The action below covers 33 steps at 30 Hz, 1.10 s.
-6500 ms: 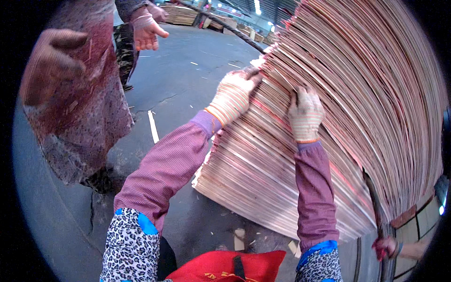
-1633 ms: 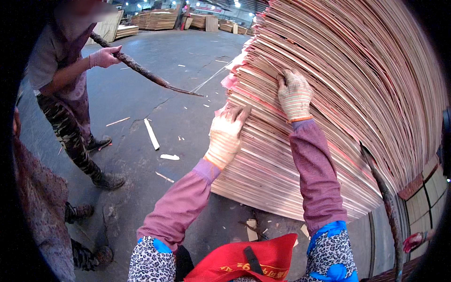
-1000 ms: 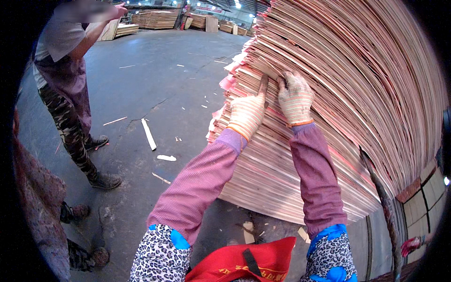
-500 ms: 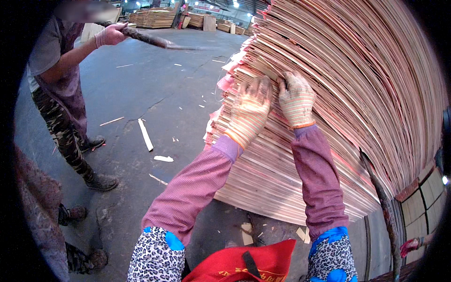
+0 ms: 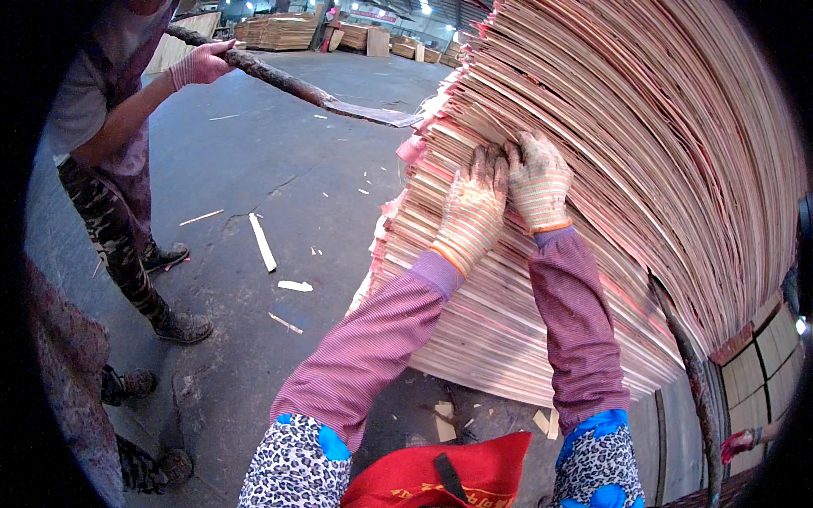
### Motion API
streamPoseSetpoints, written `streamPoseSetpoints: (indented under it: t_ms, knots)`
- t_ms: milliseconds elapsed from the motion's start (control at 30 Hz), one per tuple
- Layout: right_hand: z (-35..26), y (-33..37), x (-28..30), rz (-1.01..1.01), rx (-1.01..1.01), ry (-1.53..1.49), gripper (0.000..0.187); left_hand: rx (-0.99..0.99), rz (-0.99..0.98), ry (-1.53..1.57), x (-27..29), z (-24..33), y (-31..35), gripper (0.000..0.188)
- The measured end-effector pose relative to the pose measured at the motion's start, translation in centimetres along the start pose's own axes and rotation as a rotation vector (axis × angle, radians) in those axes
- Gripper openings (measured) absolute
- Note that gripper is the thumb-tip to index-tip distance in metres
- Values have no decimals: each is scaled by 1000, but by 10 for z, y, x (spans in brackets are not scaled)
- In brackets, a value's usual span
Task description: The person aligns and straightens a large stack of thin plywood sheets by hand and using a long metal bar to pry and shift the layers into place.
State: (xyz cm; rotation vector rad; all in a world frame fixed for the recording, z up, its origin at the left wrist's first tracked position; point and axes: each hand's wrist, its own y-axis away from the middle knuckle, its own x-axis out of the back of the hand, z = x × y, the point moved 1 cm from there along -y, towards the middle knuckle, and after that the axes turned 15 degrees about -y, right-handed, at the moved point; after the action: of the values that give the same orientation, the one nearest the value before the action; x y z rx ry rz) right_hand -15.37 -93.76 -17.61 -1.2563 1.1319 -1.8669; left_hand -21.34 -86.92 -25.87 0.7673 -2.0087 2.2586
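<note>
As the head view looks down past your purple sleeves [image 5: 356, 351], a tall stack of thin wood sheets [image 5: 660, 169] rises before you and fills the right of the picture, its pinkish, ragged edge toward the left. Your left hand [image 5: 472, 213], in a striped glove, lies against the sheet edges, its fingers [image 5: 479, 168] stretched upward and close together. Your right hand [image 5: 542, 182], gloved alike, is just beside it, its fingers bent onto the edges; I cannot tell whether either hand grips a sheet. On your left, a co-worker's gloved hand [image 5: 201, 65] holds a long dark tool [image 5: 288, 83], its flat end near the ragged edge. At lower right, a dark pole [image 5: 696, 381] slants up to the stack, near another person's reddish hand [image 5: 739, 444]. Pale wood scraps [image 5: 262, 243] lie on the grey floor [image 5: 296, 152].
</note>
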Motion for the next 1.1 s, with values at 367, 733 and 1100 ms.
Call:
streamPoseSetpoints:
  t_ms: [367,733,1100]
  knots:
    - [2,1,0,24,11,21,16,-23,-6,-47,-6,2,1,58]
    - [0,-3,4,-4,-28,-63,15,-14,27,-180,-1,0,-13,46]
    - [10,0,11,22,-44,-43,18,16,161,-109,-11,15,-11,48]
